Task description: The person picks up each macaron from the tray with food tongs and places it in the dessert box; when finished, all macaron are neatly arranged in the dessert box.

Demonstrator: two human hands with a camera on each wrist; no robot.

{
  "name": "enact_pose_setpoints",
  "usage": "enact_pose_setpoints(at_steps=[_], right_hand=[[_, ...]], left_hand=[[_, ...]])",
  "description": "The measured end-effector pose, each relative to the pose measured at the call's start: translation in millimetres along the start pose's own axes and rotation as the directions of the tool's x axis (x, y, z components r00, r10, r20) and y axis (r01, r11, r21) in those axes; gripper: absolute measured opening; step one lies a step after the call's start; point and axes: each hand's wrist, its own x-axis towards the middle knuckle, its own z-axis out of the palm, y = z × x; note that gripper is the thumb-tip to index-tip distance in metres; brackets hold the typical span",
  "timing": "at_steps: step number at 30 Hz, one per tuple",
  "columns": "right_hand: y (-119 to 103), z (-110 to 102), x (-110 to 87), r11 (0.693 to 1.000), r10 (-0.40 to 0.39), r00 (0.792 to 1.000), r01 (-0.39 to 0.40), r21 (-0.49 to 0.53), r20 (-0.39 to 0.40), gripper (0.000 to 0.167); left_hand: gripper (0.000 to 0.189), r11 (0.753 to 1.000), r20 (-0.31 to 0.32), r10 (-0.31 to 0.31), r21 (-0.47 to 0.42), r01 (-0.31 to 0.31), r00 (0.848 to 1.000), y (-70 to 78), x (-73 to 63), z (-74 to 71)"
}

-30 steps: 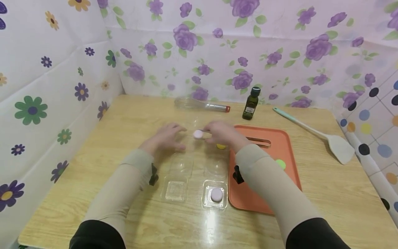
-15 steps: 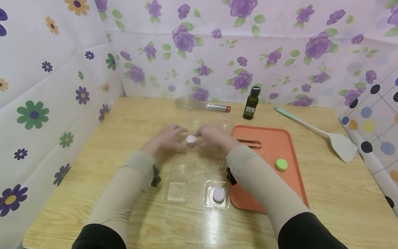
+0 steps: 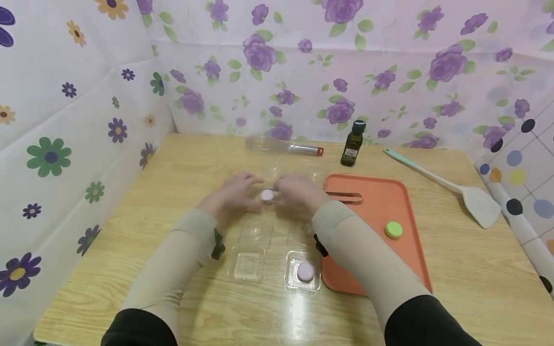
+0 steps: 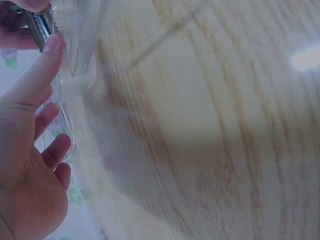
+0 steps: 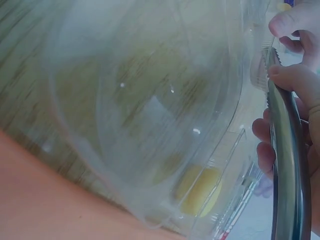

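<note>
My right hand [image 3: 298, 191] grips metal tongs [image 5: 290, 170], whose rear end [image 3: 352, 197] reaches over the tray. At their tips, between my hands in the head view, is a pale purple macaron [image 3: 267, 195]. My left hand [image 3: 235, 191] lies to its left, thumb and forefinger apart. In the left wrist view its thumb [image 4: 50, 50] points straight at the edge of a clear plastic box [image 4: 70, 30], close to the serrated tong tips. A yellow macaron [image 5: 200, 190] sits in another clear box, seen through plastic in the right wrist view.
Nearer me, one clear box [image 3: 291, 283] holds a pale purple macaron [image 3: 306, 271], beside a second clear box [image 3: 249, 265]. An orange tray [image 3: 372, 278] bears a green macaron [image 3: 394, 229]. Behind are a whisk [image 3: 283, 145], a dark bottle [image 3: 352, 144] and a spatula [image 3: 478, 204].
My right hand has moved left and slightly nearer me with the tongs and pale purple macaron, then stayed almost still. My left hand has hardly moved.
</note>
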Motion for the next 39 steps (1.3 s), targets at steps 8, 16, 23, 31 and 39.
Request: enact_pose_setpoints(at_steps=[8,16,23,31,39], right_hand=[[0.1,-0.7,-1.9,1.000,0.026,1.000,-0.026,-0.011,0.008,0.028],[-0.7,-2.5,-0.6,0.999,0.030,0.999,-0.030,-0.012,0.022,0.032],[2.4,-2.6,-4.3,0.998,0.053,0.999,-0.052,0.038,-0.003,0.041],[14.5,-7.5,-13.8,0.997,0.073,0.997,-0.073,0.014,-0.031,0.051],[28.1,-9.2,-30.4,0.998,0.058,0.995,-0.057,0.016,-0.078,0.049]], left_hand=[[0.078,1.000,0.019,0.009,-0.001,-0.009,1.000,1.9,-2.3,-3.6],[0.077,1.000,0.027,0.019,0.007,-0.019,0.999,-2.5,-2.1,-3.7],[0.076,1.000,0.041,0.003,0.011,-0.004,0.999,-0.3,-1.2,-5.1],[0.074,1.000,0.040,0.013,0.014,-0.014,0.999,2.2,2.5,-5.0],[0.074,1.000,0.045,0.008,0.014,-0.009,0.999,2.0,0.9,-5.6]])
